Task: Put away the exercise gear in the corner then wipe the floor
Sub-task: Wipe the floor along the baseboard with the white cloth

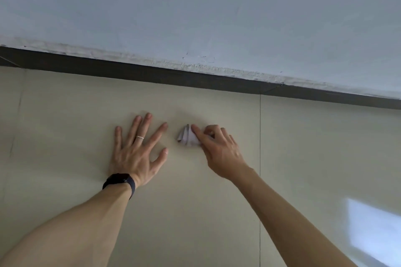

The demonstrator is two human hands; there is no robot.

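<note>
A small folded white tissue [186,137] lies on the beige tiled floor [195,212] close to the wall. My right hand [217,149] holds it down against the tile, forefinger stretched along its top and the other fingers curled round its right end. My left hand [138,151] lies flat on the floor just left of the tissue, fingers spread, with a ring on one finger and a dark watch at the wrist. No exercise gear shows in the head view.
A dark skirting board [195,78] runs along the foot of a pale wall [206,13] straight ahead. Tile joints cross the floor at left and right of my hands. A bright patch of light [373,227] lies on the floor at lower right.
</note>
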